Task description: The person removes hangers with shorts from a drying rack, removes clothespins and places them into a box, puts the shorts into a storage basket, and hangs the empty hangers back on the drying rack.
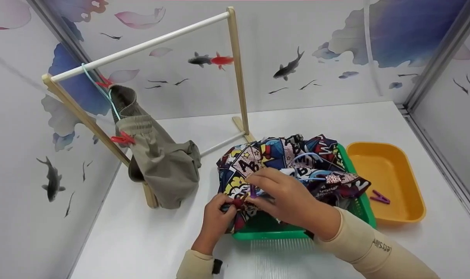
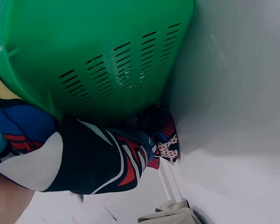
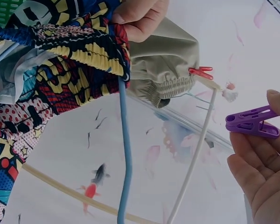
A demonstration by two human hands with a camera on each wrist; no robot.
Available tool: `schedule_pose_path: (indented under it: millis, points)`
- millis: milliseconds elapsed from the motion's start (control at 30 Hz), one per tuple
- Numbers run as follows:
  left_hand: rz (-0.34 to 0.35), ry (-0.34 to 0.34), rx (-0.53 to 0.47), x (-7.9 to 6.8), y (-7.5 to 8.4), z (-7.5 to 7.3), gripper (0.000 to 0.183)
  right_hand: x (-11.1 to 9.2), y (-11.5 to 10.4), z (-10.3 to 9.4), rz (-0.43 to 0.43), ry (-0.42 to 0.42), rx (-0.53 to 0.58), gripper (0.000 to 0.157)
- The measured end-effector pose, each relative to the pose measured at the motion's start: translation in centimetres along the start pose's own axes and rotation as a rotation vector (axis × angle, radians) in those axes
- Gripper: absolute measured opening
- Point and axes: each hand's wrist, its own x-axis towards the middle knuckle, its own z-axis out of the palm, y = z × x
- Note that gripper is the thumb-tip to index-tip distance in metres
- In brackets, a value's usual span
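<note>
Comic-print pants with a gathered elastic waistband lie heaped over a green basket. My left hand pinches the waistband at its near left end; in the right wrist view, its thumb and fingers hold the cloth edge. A light blue hanger runs along the waistband and sticks out past the held edge. Between the thumb and fingers of my right hand is a purple clothespin, its tip pointing toward the waistband and apart from it.
On the left stands a wooden rack with a white bar. Khaki pants hang there from a light blue hanger, with red clothespins at the waist. A yellow tray at the right holds another purple clothespin.
</note>
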Motion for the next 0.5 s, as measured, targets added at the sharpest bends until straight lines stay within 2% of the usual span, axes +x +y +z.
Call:
schedule_pose_path:
  millis: [333, 500]
  points:
    - [-0.05, -0.017, 0.004, -0.1, 0.5, -0.2, 0.012, -1.0, -0.7, -1.9, -0.004, 0.039, -0.001, 0.031]
    - [-0.035, -0.013, 0.006, -0.2, 0.3, -0.1, 0.013, -1.7, -0.7, -2.6, -0.036, 0.091, 0.021, 0.028]
